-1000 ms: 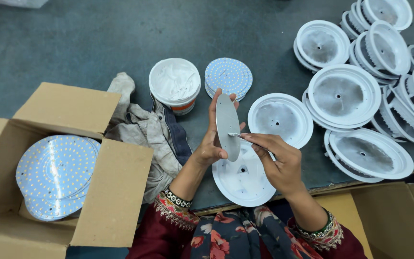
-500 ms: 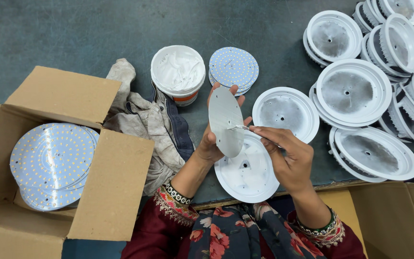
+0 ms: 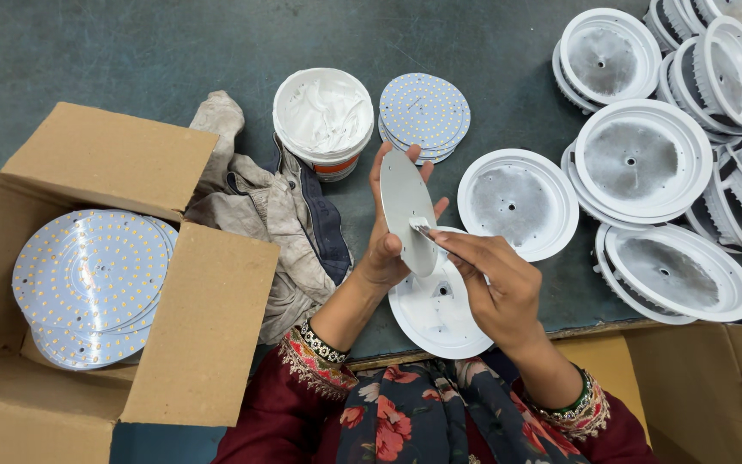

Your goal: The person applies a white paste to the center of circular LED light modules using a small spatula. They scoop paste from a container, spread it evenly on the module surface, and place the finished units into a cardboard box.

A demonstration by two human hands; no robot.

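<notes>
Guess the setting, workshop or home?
Likely a lamp assembly bench: stacked white housings, a box of LED discs, a tub of white paste, and hands spreading it on a disc.

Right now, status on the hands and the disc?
Left hand holds round disc upright on edge. Right hand presses small blade to its face. White housing lies beneath. Nothing in the way.

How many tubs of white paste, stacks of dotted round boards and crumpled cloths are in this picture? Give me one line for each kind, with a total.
Tub of white paste: 1
Stacks of dotted round boards: 2
Crumpled cloth: 1
Total: 4
</notes>
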